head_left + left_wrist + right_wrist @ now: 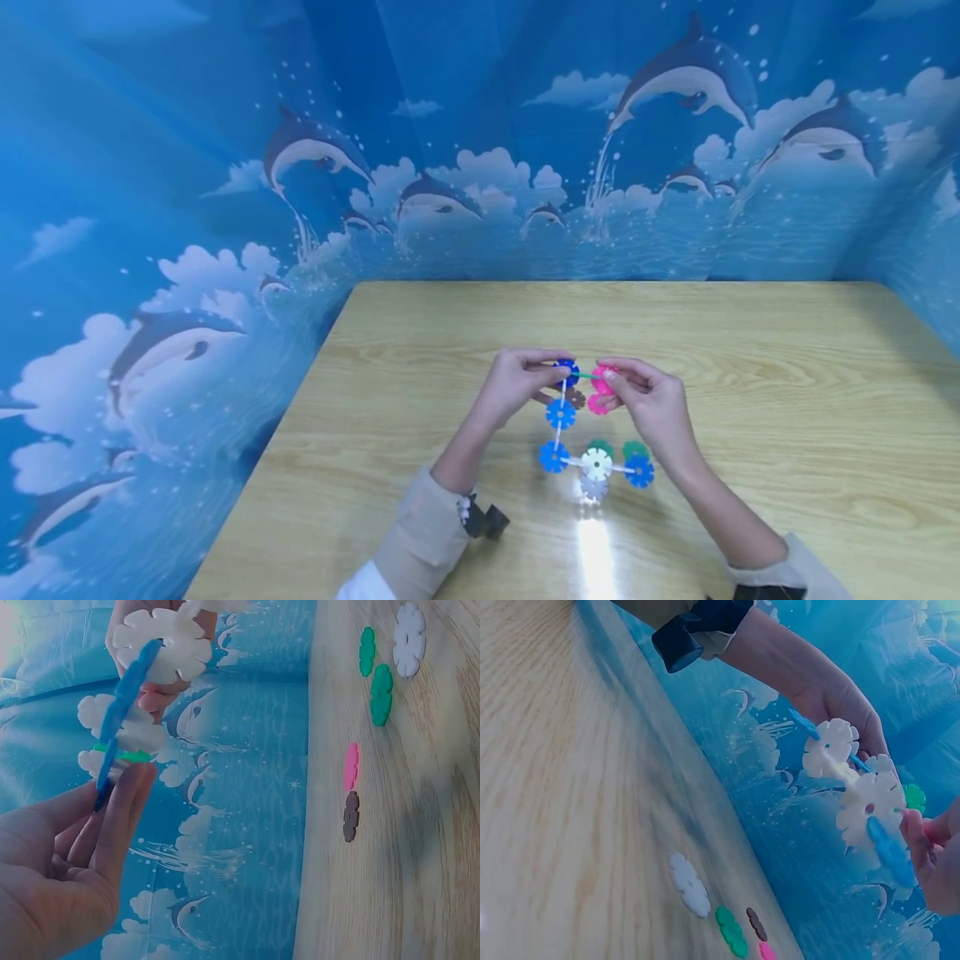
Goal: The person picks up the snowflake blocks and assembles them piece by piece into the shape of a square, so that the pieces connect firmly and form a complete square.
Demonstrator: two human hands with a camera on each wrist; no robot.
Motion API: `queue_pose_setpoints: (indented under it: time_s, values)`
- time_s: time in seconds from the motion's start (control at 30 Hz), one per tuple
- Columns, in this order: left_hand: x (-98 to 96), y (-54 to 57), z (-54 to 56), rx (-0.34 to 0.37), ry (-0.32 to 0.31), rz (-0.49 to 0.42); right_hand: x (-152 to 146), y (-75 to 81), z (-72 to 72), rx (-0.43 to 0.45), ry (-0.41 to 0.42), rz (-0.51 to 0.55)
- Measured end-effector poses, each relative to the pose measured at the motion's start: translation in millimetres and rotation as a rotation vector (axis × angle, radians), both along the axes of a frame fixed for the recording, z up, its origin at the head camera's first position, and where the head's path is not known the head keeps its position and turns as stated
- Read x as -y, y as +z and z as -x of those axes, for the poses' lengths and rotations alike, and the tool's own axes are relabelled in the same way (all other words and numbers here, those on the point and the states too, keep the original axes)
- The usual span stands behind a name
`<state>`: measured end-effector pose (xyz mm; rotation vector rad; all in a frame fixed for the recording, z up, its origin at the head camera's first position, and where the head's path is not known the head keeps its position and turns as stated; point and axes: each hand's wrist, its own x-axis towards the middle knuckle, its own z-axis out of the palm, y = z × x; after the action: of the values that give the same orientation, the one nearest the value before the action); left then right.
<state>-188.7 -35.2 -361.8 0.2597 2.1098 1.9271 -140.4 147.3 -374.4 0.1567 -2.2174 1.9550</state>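
Raised over the table, a bent chain of slotted plastic flower discs hangs between both hands. My left hand (517, 383) pinches the dark blue disc (567, 372) at its upper end. Below that come a blue disc (560, 414), another blue disc (553, 457), a white disc (596, 463) and a blue disc (639, 471), with edge-on white discs linking them. My right hand (654, 402) pinches a pink disc (603, 379). Between the two hands runs a green disc (915, 796), edge-on in the head view, its one end at the dark blue disc and the other at the pink.
On the wooden table (420, 333) lie loose discs: a white one (409, 640), two green ones (381, 694), a pink one (351, 766) and a brown one (350, 817). A blue dolphin-print curtain (480, 125) hangs behind the table.
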Motion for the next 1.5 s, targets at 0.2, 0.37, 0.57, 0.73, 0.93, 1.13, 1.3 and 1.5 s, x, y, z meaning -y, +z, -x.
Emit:
queue_pose_setpoints:
  time_s: [0.2, 0.37, 0.57, 0.73, 0.93, 1.13, 1.3, 1.5]
  values:
    - [1.5, -0.4, 1.5, 0.000, -0.019, -0.017, -4.0, 1.6, 3.4, -0.012, 0.047, -0.032]
    - [3.6, 0.6, 2.8, 0.001, -0.037, -0.043, -13.2, 4.8, 8.3, -0.017, 0.094, -0.070]
    - [10.8, 2.7, 5.3, 0.008, -0.043, -0.072, -35.1, -5.4, 23.7, -0.088, 0.125, 0.016]
    - [13.3, 7.0, 4.5, 0.005, -0.053, -0.089, -42.8, -9.7, 16.4, 0.005, 0.142, -0.065]
    - [13.8, 3.6, 6.5, -0.005, -0.057, -0.095, -38.4, -47.2, 2.5, 0.048, 0.386, -0.281]
    - [13.3, 5.0, 6.0, 0.011, -0.084, -0.094, -32.7, -75.7, -5.0, -0.171, 0.596, -0.311]
    - [14.4, 18.2, -2.3, 0.003, -0.086, -0.074, -32.7, -78.8, -6.7, -0.210, 0.667, -0.330]
    - [14.8, 28.7, -9.2, 0.002, -0.092, -0.075, -30.3, -62.3, -15.8, -0.214, 0.688, -0.381]
